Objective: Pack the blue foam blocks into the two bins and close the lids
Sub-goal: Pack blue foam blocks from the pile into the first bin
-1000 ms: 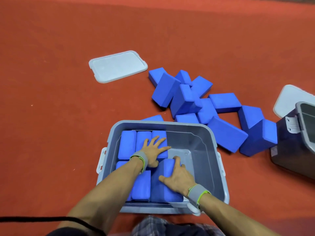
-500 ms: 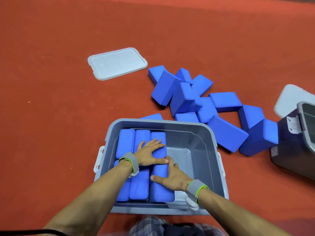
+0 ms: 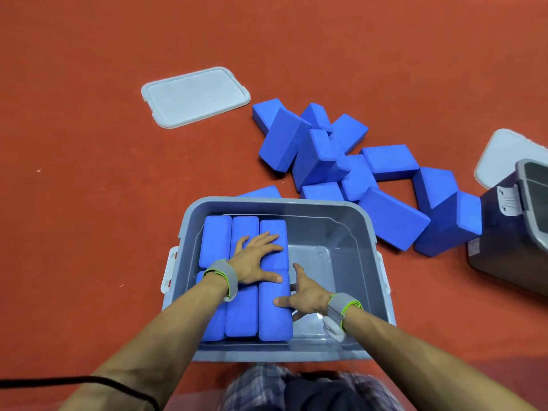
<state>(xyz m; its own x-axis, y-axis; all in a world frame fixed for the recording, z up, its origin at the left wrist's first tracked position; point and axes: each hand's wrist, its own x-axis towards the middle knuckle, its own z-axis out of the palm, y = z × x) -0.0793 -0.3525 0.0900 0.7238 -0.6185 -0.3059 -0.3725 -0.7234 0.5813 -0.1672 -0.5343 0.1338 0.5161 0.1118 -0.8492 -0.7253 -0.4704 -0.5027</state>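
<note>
from the head view, your left hand (image 3: 256, 261) lies flat with fingers spread on the packed blue foam blocks (image 3: 243, 310) that fill the left side of the near grey bin (image 3: 278, 204). your right hand (image 3: 305, 295) has straight, relaxed fingers touching the right edge of the nearest block, gripping nothing. loose blocks (image 3: 391, 216) lie heaped on the red floor (image 3: 89, 203) just beyond the bin. one lid (image 3: 194, 96) lies far left, another lid (image 3: 504, 155) far right behind the second bin (image 3: 516, 232).
</note>
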